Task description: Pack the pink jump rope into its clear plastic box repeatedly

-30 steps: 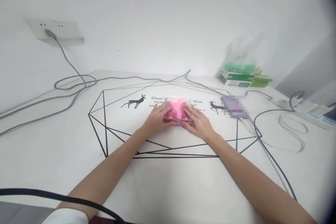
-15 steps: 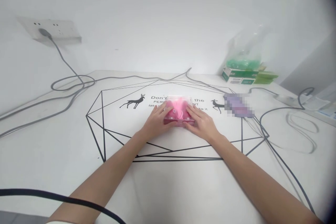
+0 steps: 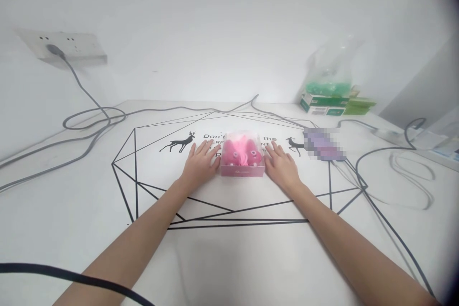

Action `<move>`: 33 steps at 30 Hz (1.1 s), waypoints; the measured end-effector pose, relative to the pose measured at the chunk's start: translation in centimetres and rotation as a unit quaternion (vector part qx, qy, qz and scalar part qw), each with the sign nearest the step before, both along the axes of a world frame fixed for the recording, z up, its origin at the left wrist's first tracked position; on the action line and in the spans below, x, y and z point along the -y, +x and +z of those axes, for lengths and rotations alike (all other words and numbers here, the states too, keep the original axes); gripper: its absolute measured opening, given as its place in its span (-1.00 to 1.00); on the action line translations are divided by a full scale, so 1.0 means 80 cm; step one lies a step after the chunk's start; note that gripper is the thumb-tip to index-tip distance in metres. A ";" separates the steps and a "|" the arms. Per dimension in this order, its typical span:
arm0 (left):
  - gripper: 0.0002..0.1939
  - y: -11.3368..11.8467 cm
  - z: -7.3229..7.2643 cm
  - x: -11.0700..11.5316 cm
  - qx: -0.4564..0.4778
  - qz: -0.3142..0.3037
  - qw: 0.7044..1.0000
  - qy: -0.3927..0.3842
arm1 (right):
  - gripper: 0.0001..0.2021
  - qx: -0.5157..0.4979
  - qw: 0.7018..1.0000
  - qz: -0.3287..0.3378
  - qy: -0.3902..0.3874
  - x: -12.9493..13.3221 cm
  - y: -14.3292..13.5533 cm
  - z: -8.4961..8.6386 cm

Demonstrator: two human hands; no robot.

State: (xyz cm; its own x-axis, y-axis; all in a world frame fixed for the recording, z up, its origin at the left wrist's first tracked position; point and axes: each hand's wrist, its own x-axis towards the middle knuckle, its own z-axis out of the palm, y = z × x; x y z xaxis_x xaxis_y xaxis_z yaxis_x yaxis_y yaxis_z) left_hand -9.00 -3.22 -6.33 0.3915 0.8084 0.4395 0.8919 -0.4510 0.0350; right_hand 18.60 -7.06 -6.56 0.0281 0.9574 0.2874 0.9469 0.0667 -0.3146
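A pink box with a clear cover (image 3: 243,170) sits on the white table (image 3: 229,258), over the printed lettering. Through its cover show pink plush-like shapes with round eyes and a lighter pink, stringy bundle between them. My left hand (image 3: 201,165) lies flat on the table just left of the box, fingers spread, holding nothing. On the box's other side my right hand (image 3: 282,165) rests palm down close to its right edge, fingers apart, with nothing in it.
A blurred purple item (image 3: 324,144) lies to the right with cables near it. Green-and-white boxes (image 3: 324,104) hold up a clear bag of green material (image 3: 328,87) at the back right. A grey cable (image 3: 84,88) runs from the wall socket (image 3: 81,47); a black cable (image 3: 71,275) crosses the lower left.
Both hands have let go of the box and moved apart to lie flat on either side of it. The box now shows fully. The view has shifted slightly.
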 end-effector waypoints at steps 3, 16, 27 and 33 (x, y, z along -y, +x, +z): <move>-0.52 0.001 0.000 0.001 -0.011 0.000 0.999 -0.042 | -0.50 0.033 0.999 0.008 -0.037 0.000 -0.003 0.002; -0.56 -0.005 -0.005 -0.007 0.004 -0.012 0.994 -0.109 | -0.53 0.062 0.996 0.022 -0.052 -0.002 -0.003 0.000; -0.52 -0.004 -0.003 -0.008 -0.008 -0.002 0.991 -0.131 | -0.52 0.067 0.995 0.023 -0.069 0.001 -0.004 0.007; -0.53 -0.003 -0.003 -0.008 -0.016 -0.007 0.992 -0.124 | -0.51 0.065 0.995 0.018 -0.074 0.000 -0.004 0.007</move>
